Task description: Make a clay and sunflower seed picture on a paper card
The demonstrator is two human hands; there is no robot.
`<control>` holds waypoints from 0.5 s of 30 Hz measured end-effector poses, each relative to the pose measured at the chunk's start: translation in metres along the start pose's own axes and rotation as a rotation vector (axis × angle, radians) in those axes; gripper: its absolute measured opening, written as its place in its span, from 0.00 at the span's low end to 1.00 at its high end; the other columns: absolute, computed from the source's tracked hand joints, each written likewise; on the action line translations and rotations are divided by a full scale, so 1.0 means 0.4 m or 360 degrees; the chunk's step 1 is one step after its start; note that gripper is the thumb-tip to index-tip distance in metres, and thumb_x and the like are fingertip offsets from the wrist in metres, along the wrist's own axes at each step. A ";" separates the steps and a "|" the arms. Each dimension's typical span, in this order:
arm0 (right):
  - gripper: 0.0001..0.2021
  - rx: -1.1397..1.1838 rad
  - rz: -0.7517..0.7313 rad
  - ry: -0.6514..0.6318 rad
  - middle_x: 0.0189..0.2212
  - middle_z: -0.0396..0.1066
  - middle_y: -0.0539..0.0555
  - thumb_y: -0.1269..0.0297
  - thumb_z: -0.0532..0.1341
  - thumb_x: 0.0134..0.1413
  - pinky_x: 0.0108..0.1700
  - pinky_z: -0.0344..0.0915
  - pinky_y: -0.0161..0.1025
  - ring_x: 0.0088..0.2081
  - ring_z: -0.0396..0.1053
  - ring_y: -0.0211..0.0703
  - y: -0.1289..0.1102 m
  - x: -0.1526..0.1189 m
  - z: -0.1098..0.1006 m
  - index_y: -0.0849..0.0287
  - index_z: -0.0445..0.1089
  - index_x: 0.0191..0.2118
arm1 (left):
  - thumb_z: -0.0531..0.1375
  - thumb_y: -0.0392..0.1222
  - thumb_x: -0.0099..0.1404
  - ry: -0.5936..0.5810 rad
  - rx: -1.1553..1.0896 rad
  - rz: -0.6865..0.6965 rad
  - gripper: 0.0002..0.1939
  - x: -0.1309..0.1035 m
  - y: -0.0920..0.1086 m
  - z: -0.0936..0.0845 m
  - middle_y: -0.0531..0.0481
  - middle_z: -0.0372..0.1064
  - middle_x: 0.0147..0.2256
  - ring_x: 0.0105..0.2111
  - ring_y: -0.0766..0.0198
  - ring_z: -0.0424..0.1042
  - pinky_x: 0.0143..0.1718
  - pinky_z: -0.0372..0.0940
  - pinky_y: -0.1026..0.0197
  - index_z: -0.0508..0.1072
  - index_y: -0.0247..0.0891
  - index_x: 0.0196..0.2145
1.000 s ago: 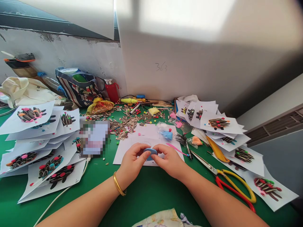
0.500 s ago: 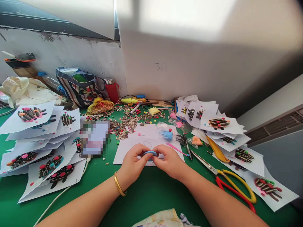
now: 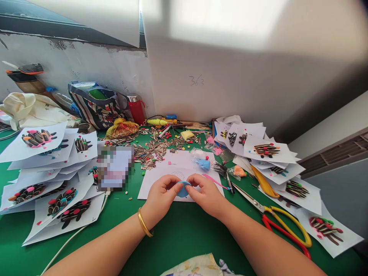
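A flattened piece of blue modelling clay [image 3: 183, 189] is pinched between my left hand [image 3: 163, 195] and my right hand [image 3: 204, 196], thumbs on its near face. Both hands are closed on its edges, just above a white sheet of paper [image 3: 149, 184] with a faint drawn outline. On that sheet, beyond my right hand, lie a lump of blue clay [image 3: 203, 164] in clear wrap and a small pink ball [image 3: 169, 163]. A pink plastic tool [image 3: 212, 180] lies beside my right hand. My fingertips behind the clay are partly hidden.
Stacks of paper with seed hedgehogs stand left [image 3: 61, 201] and right [image 3: 266, 150]. Scissors [image 3: 266, 210] lie open near my right forearm, by a yellow cutter [image 3: 263, 182]. A phone [image 3: 115, 168] with a cable lies left. Loose sunflower seeds [image 3: 152, 151] cover the back.
The blue clay has tilted from nearly edge-on to show its broad round face. My thumbs have shifted slightly with it; both hands stay in about the same place.
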State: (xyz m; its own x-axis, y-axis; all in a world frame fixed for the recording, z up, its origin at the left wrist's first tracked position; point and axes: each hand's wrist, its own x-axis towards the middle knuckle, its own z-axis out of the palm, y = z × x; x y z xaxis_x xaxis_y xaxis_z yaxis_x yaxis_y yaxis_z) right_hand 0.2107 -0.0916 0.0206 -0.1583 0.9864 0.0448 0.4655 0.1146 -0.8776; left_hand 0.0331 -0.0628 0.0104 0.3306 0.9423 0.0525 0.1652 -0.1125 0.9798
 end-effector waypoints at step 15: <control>0.06 0.0027 -0.0061 0.0069 0.32 0.72 0.50 0.64 0.57 0.58 0.39 0.63 0.36 0.36 0.68 0.41 0.002 0.003 -0.003 0.57 0.70 0.35 | 0.63 0.46 0.59 0.0064 -0.0008 0.0007 0.13 -0.003 0.003 0.005 0.47 0.74 0.37 0.35 0.61 0.73 0.37 0.69 0.59 0.75 0.38 0.40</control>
State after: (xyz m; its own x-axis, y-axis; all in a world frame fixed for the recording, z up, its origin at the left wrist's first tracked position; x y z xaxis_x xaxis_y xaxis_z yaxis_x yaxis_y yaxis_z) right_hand 0.2118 -0.0902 0.0206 -0.1377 0.9855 0.0989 0.4452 0.1508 -0.8827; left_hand 0.0348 -0.0648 0.0111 0.2936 0.9537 0.0647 0.1588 -0.1154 0.9805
